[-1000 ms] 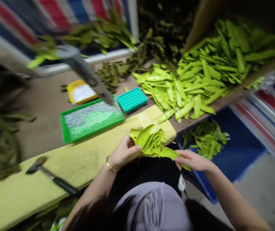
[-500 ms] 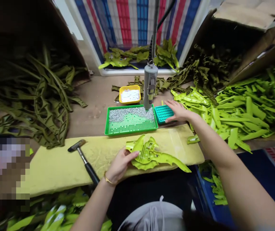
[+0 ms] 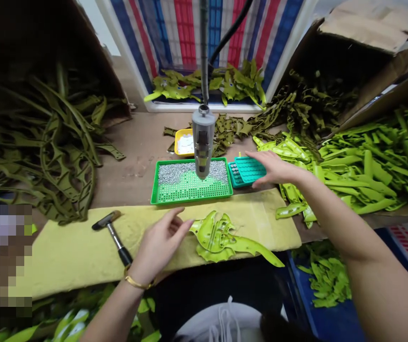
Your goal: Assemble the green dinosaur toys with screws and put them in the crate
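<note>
- Wooden workbench (image 3: 136,173) ran across view, w/ red/white/blue striped tarp (image 3: 207,33) behind it.
- Cardboard box (image 3: 364,57) back R, dark olive moulded parts (image 3: 296,107) spilling fr it onto bench.
- Big heap of olive parts (image 3: 47,147) on L; big heap of bright grn parts (image 3: 368,166) on R.
- Blue bin (image 3: 318,323) below R, w/ grn parts inside.
- Yellow foam pad (image 3: 64,266) along front edge of bench.
- Bright grn moulded part (image 3: 221,237) lay flat on pad, btwn hands.
- Grn tray (image 3: 189,183) of silver fasteners, under grey overhead driver (image 3: 203,142).
- Teal perforated block (image 3: 247,170) just R of tray.
- R hand (image 3: 275,168) open, flat, fingers (image 3: 252,156) on teal block.
- L hand (image 3: 157,247) open, fingers spread, just beside grn part, not gripping.
- Small hammer (image 3: 113,235) on pad, L of L hand.
- Gold bracelet (image 3: 136,283) on L wrist.
</note>
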{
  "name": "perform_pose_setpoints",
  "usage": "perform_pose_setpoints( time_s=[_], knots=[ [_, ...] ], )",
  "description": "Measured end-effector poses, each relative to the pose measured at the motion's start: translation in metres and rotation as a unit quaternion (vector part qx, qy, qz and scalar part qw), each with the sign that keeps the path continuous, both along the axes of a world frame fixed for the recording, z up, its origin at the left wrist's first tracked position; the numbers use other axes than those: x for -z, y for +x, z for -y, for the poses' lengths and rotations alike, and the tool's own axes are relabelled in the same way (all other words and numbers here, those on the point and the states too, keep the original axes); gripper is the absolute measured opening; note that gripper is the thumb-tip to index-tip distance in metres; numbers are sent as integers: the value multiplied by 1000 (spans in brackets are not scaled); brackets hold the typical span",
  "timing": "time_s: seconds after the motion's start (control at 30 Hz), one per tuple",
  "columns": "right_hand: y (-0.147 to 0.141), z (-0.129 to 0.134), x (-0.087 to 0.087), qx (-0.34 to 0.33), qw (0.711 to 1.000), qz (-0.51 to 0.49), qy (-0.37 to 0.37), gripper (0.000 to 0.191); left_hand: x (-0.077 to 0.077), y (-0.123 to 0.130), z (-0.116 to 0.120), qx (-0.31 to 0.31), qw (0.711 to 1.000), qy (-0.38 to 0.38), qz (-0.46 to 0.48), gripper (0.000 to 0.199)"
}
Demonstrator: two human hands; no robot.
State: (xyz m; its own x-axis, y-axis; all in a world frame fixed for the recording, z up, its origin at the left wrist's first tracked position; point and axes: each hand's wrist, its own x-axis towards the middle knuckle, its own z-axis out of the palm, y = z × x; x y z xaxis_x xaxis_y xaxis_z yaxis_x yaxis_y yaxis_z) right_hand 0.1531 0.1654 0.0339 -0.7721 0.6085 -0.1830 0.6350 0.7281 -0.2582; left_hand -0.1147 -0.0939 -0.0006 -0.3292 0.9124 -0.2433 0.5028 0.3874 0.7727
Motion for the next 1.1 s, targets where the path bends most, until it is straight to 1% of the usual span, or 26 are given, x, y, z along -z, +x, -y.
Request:
perform_pose_setpoints(
  time_s=[0.07,0.13,0.2,0.23,0.3,0.37,0.43,0.5,0.57,0.63,0.67,0.73,0.8,0.9,1.03,1.1],
  knots=[
    [12,29,0,-29,999,-4,13,107,-7,10,-16,12,999,31,15,53],
    [23,58,10,-54,998,22,16,104,-8,24,-32,42,997,49,29,49],
    [31,75,24,-58,997,50,21,105,-6,38,-43,80,995,56,35,46],
    [33,76,30,-56,997,56,20,107,-5,43,-47,95,993,56,37,45],
    [33,63,36,-49,998,45,12,112,-2,52,-51,109,992,53,40,44],
    [26,35,35,-29,999,17,18,116,0,61,-53,108,991,49,56,43],
    [13,2,33,-10,999,10,39,118,1,72,-54,125,988,36,86,39],
    [-1,-24,33,-25,998,45,40,119,3,86,-56,164,981,15,99,35],
    [-13,-38,37,-64,992,105,18,119,7,100,-59,206,977,3,52,31],
    [-22,-43,41,-99,983,153,15,120,11,114,-62,253,967,4,-41,30],
    [-24,-44,43,-112,980,166,23,121,13,119,-65,279,956,2,-92,31],
    [-26,-45,45,-132,975,172,41,120,17,128,-70,326,928,-7,-178,34],
    [-26,-48,47,-147,974,165,48,119,19,134,-75,347,907,-18,-236,32],
    [-27,-53,50,-159,974,157,47,118,19,139,-81,352,898,-13,-265,27],
    [-27,-53,54,-160,974,155,50,127,19,145,-87,340,903,17,-261,26],
    [-28,-52,53,-158,974,153,44,131,20,147,-90,342,901,25,-265,28]
  ],
)
